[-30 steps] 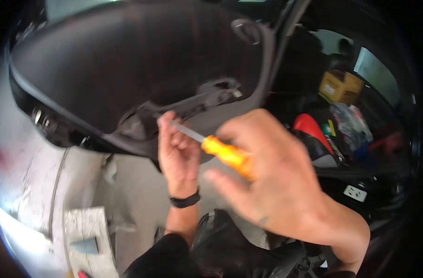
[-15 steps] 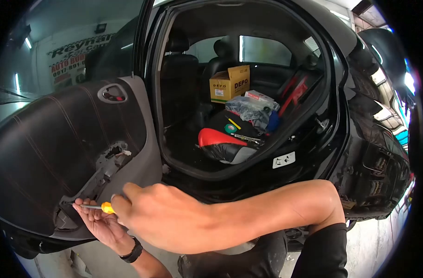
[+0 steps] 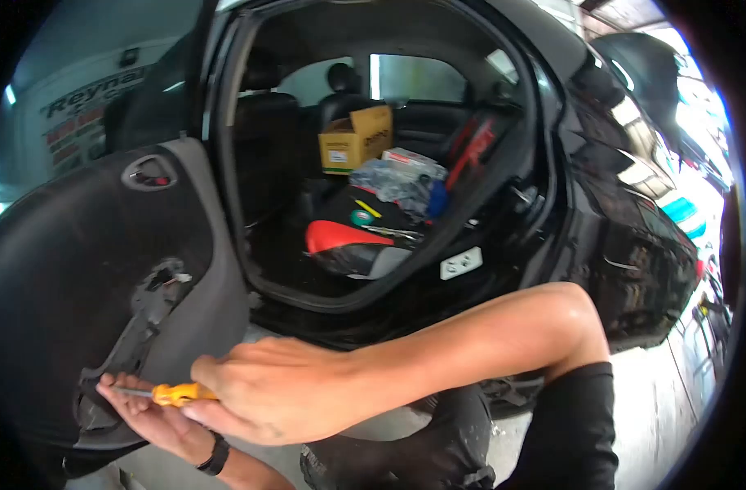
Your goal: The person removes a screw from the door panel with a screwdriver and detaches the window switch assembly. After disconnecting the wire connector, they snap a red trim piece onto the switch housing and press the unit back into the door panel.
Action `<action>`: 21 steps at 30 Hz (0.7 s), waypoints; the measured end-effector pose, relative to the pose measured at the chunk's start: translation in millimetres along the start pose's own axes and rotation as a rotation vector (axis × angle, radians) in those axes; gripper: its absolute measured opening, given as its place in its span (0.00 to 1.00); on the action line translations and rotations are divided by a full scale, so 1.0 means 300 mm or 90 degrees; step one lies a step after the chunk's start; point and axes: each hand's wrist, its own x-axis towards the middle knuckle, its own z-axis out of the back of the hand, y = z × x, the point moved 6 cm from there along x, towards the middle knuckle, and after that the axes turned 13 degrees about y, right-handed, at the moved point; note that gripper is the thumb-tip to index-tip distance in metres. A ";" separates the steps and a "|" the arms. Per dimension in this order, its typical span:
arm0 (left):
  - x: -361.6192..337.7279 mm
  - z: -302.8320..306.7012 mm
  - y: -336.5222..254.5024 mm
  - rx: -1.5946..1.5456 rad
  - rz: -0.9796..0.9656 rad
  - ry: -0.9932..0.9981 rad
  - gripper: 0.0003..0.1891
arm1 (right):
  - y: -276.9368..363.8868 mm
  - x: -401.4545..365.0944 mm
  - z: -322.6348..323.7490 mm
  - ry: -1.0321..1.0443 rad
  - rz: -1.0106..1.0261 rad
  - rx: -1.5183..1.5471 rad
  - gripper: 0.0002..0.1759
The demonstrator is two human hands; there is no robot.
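My right hand [image 3: 267, 388] is closed round the yellow handle of a screwdriver [image 3: 175, 395], its shaft pointing left. My left hand [image 3: 157, 416], with a dark band on the wrist, has its fingertips gathered at the shaft's tip. Whether they also hold a small part there is hidden. Both hands are at the lower part of an open car door's dark trim panel [image 3: 71, 269], close to the lower end of a long exposed recess [image 3: 136, 335]. A door handle [image 3: 150, 173] sits higher on the panel.
Inside the open doorway, a cardboard box [image 3: 336, 151], plastic-wrapped items [image 3: 389, 180], green tape [image 3: 361, 217] and a red-and-black padded piece [image 3: 344, 241] lie about the rear seat. The black car body [image 3: 503, 245] stands in front, beyond my right forearm.
The view has swung right, so the car appears further left. More of the screwdriver's yellow handle shows. Both hands remain together at the door panel's lower recess.
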 end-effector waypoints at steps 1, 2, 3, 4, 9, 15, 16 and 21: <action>0.021 0.037 0.000 -0.057 0.026 0.068 0.11 | 0.000 -0.002 0.003 0.001 -0.024 0.012 0.20; 0.026 0.058 0.000 -0.037 0.021 0.030 0.11 | 0.013 -0.009 0.015 0.002 -0.047 0.027 0.20; 0.026 0.057 -0.007 -0.016 0.014 -0.006 0.11 | 0.014 -0.016 0.020 0.004 -0.067 0.042 0.20; -0.017 -0.026 -0.005 0.037 -0.026 -0.168 0.10 | 0.039 -0.020 0.030 -0.047 0.025 -0.083 0.20; 0.018 0.116 -0.030 0.114 -0.003 0.054 0.13 | 0.101 -0.058 0.006 -0.133 0.141 -0.478 0.17; 0.028 0.075 -0.048 0.090 0.108 0.251 0.13 | 0.037 -0.023 -0.033 -0.113 -0.028 -0.012 0.18; 0.022 0.070 -0.051 0.111 0.083 0.208 0.13 | 0.084 -0.039 -0.005 -0.201 0.080 -0.219 0.18; -0.051 -0.027 -0.050 0.221 -0.031 -0.011 0.14 | 0.112 -0.003 -0.052 -0.274 0.197 -0.525 0.19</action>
